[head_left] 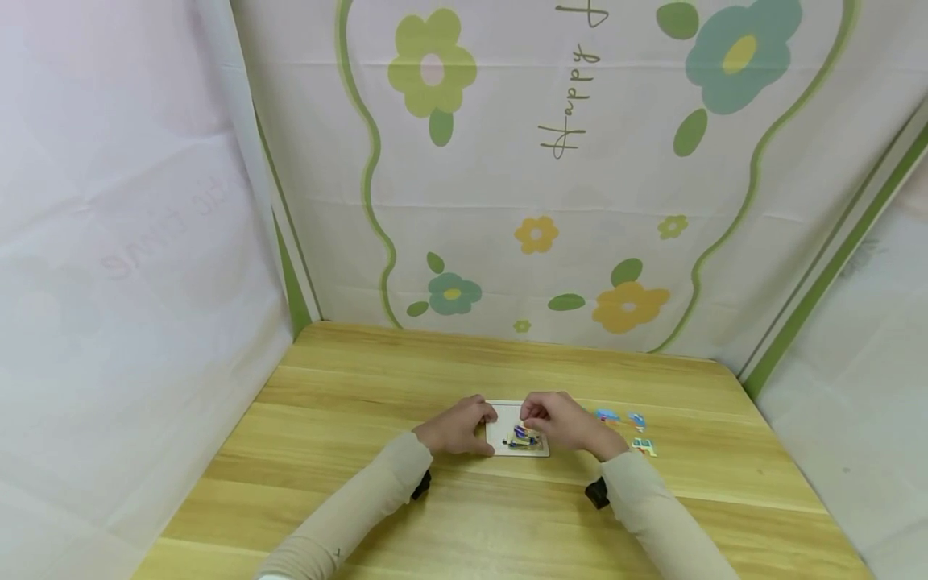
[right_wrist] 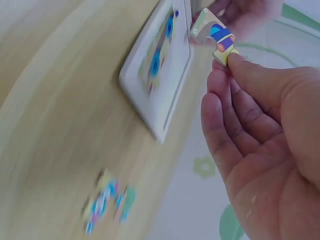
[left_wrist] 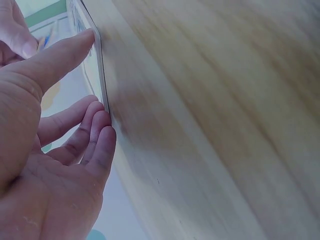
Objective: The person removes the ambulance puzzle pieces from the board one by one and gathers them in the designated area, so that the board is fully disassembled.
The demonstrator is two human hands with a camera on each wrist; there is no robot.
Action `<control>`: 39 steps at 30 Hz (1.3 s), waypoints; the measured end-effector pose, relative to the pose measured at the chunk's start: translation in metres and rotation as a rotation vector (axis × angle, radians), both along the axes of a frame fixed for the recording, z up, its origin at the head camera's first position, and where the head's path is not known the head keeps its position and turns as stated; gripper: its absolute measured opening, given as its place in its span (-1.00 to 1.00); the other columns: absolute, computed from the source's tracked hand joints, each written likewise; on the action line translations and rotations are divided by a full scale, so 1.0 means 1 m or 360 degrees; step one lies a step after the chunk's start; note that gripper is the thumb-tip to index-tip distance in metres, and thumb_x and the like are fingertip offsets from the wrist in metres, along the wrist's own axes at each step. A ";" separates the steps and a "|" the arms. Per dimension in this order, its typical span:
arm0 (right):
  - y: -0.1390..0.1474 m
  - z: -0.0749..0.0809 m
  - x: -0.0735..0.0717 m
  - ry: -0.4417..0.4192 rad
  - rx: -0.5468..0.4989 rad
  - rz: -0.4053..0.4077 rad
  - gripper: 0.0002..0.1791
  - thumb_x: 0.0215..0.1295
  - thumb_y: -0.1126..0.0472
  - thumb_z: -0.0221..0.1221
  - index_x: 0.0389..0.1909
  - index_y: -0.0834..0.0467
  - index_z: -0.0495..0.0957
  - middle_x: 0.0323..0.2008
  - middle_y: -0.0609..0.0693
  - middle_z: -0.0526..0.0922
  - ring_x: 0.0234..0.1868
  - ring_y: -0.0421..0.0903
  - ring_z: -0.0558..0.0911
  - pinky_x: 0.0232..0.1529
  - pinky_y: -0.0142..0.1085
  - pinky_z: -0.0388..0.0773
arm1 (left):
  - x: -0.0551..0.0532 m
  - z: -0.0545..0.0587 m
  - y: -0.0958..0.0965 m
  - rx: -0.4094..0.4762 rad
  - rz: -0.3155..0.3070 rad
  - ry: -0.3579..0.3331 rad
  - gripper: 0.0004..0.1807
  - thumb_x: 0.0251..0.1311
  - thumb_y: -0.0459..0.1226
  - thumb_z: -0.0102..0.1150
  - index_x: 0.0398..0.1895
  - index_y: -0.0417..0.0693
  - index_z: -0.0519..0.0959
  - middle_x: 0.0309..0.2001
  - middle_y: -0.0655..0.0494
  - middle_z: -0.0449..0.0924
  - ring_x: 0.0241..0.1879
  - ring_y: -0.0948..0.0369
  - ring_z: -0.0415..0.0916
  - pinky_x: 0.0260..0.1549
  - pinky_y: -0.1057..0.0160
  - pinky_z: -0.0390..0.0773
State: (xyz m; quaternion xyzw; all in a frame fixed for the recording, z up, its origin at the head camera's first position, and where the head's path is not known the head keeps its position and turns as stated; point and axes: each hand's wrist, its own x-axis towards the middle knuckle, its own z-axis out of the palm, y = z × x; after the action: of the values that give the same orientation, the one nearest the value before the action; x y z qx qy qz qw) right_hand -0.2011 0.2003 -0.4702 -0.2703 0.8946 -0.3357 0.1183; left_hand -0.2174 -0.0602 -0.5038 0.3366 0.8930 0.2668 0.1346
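Note:
A white puzzle board (head_left: 500, 414) lies on the table in front of me, with colourful pieces (head_left: 524, 441) in its near right part. My left hand (head_left: 455, 427) rests at the board's left side. In the left wrist view its thumb and fingertips touch the board's edge (left_wrist: 102, 80), apart from one another. Between thumb and fingers my right hand (head_left: 569, 420) pinches a small curved puzzle piece (right_wrist: 223, 39), patterned in blue, purple and yellow. The right wrist view shows this piece held above the board, tilted; the pinching index fingertip is partly hidden.
Several loose puzzle pieces (head_left: 607, 416) lie on the wooden table (head_left: 377, 379) to the right of the board, beyond my right wrist. A flower-printed cloth (head_left: 478, 193) hangs behind the table's far edge, and pale cloth walls (head_left: 130, 242) stand on both sides.

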 end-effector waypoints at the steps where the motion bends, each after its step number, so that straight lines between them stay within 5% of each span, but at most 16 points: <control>1: 0.006 0.002 0.002 0.0006 0.0004 -0.0011 -0.94 0.55 0.28 0.20 -0.16 0.16 0.63 -0.21 0.06 0.75 -0.16 0.06 0.72 -0.19 -0.40 0.62 | 0.000 0.000 0.000 -0.0001 0.0004 -0.0002 -0.39 0.24 -0.10 0.53 0.29 -0.15 0.58 0.16 0.09 0.52 0.03 0.25 0.40 0.16 0.29 0.50; 10: 0.065 0.008 0.020 0.0091 0.0073 -0.0084 -0.93 0.55 0.26 0.21 -0.18 0.16 0.62 -0.26 0.04 0.73 -0.24 -0.05 0.69 -0.25 -0.39 0.62 | 0.000 -0.004 -0.003 -0.0018 0.0008 0.0007 -0.40 0.24 -0.10 0.53 0.28 -0.12 0.58 0.12 0.12 0.51 -0.05 0.30 0.32 0.08 0.34 0.45; 18: 0.098 -0.008 0.040 0.0016 0.0058 -0.0095 -0.94 0.54 0.24 0.23 -0.18 0.12 0.63 -0.26 -0.08 0.70 -0.25 -0.21 0.65 -0.23 -0.40 0.61 | 0.000 -0.005 -0.003 -0.0010 0.0002 0.0001 -0.39 0.24 -0.09 0.54 0.29 -0.11 0.57 0.14 0.12 0.51 -0.03 0.30 0.34 0.10 0.34 0.46; 30: 0.097 -0.027 0.043 0.0104 0.0020 -0.0108 -0.95 0.49 0.33 0.25 -0.22 0.14 0.64 -0.28 -0.07 0.68 -0.27 -0.35 0.57 -0.25 -0.41 0.59 | 0.000 -0.005 -0.002 0.0003 -0.0007 -0.0006 -0.40 0.25 -0.09 0.52 0.29 -0.13 0.57 0.16 0.08 0.52 -0.01 0.28 0.35 0.12 0.32 0.47; 39: 0.091 -0.022 0.041 0.0091 0.0137 -0.0162 -0.95 0.51 0.26 0.26 -0.19 0.13 0.65 -0.25 -0.10 0.68 -0.25 -0.34 0.58 -0.22 -0.42 0.60 | 0.000 -0.003 -0.001 -0.0003 -0.0001 -0.0008 -0.39 0.26 -0.09 0.52 0.29 -0.13 0.56 0.17 0.09 0.51 0.01 0.28 0.36 0.14 0.31 0.48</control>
State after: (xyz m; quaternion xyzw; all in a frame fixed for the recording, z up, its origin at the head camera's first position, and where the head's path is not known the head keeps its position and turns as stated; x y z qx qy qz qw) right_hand -0.1600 0.2909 -0.4926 -0.2286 0.9237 -0.2947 0.0871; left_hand -0.2177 -0.0612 -0.5065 0.3359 0.8928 0.2667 0.1373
